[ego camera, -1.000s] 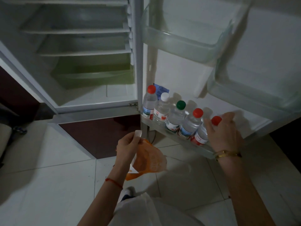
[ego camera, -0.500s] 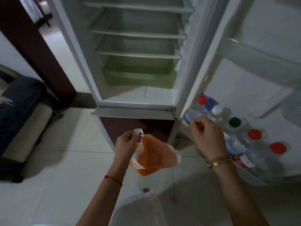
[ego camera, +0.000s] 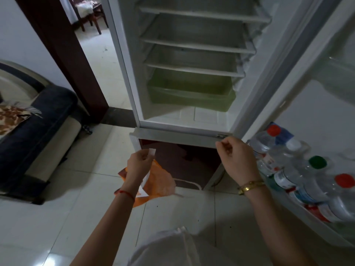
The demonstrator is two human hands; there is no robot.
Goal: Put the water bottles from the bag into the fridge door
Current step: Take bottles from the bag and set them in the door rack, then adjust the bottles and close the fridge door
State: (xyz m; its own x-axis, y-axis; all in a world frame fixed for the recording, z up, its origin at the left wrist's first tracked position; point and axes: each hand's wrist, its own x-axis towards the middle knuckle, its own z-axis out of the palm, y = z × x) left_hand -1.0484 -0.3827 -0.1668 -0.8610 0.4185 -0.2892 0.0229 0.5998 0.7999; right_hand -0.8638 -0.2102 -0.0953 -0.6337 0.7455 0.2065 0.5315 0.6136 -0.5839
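My left hand [ego camera: 138, 163] pinches the white handle of an orange bag [ego camera: 157, 184], which hangs limp and flat below it. My right hand [ego camera: 237, 158] hovers in front of the fridge's lower edge, fingers curled loosely with nothing in them. Several water bottles [ego camera: 299, 175] with red, white and green caps stand in a row on the bottom shelf of the open fridge door [ego camera: 317, 112], at the right, just beyond my right hand.
The fridge body [ego camera: 192, 73] stands open with bare shelves and a green drawer [ego camera: 192, 96]. A dark sofa [ego camera: 38, 131] lies at the left, a doorway with a chair beyond. White tiled floor below.
My right hand has left the bottle at the row's end and drawn back toward the middle. The view has swung left. The bag stays in my left hand.
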